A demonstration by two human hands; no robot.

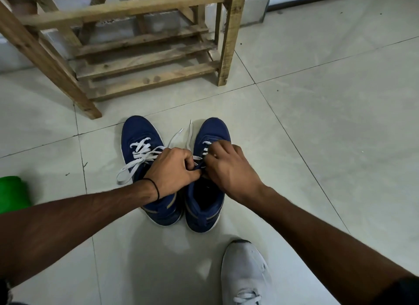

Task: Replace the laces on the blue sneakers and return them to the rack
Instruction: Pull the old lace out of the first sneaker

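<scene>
One view only, worn on the person's head, wide-angle. It faces forward and steeply down onto the tiled floor (317, 123). The left hand (174, 170) and right hand (231, 168) meet close beneath it at centre frame; the wooden rack (127, 61) stands farther off, cropped by the top edge.

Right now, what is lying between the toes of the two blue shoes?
The loose ends of a white lace lie on the floor between the left shoe and the right shoe, seen in the head view.
</scene>
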